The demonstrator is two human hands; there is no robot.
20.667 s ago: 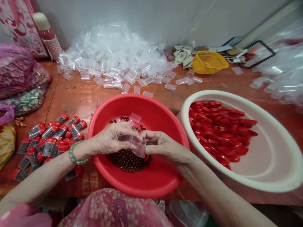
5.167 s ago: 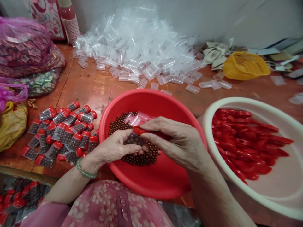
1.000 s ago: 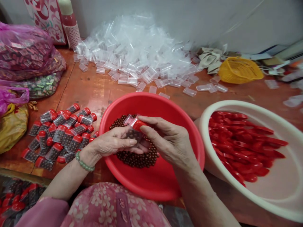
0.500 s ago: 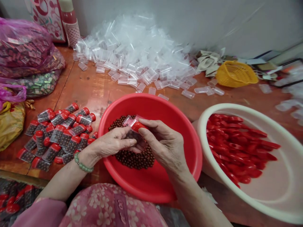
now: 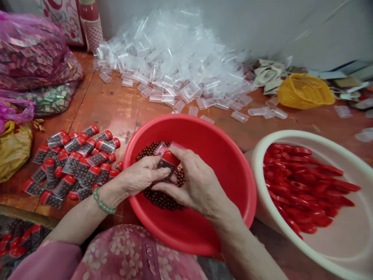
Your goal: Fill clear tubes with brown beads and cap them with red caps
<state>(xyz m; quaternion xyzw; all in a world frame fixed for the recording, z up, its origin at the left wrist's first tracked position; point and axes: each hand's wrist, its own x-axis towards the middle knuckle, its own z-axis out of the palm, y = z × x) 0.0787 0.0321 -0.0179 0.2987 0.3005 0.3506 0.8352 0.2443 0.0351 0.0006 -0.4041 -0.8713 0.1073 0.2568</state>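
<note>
Over a red basin (image 5: 233, 175), my left hand (image 5: 142, 175) holds a clear container (image 5: 168, 162) filled with dark beads and topped with a red cap. My right hand (image 5: 195, 182) is beside it, fingers curved around the container's right side, fingertips near the red cap. Brown beads (image 5: 163, 199) lie in the basin below both hands. To the left, a pile of filled containers with red caps (image 5: 82, 167) rests on the table. Red plastic pieces (image 5: 303, 190) fill part of a white basin (image 5: 291, 136) at the right.
Clear empty containers (image 5: 175, 66) are heaped at the back of the wooden table (image 5: 101, 105). Plastic bags of small packets (image 5: 32, 54) stand at the left. A yellow basket (image 5: 304, 91) sits at the back right. More filled containers (image 5: 20, 237) show at the lower left.
The capped container has turned more upright in my left hand. My right thumb has come off the cap and moved lower. The view has shifted slightly.
</note>
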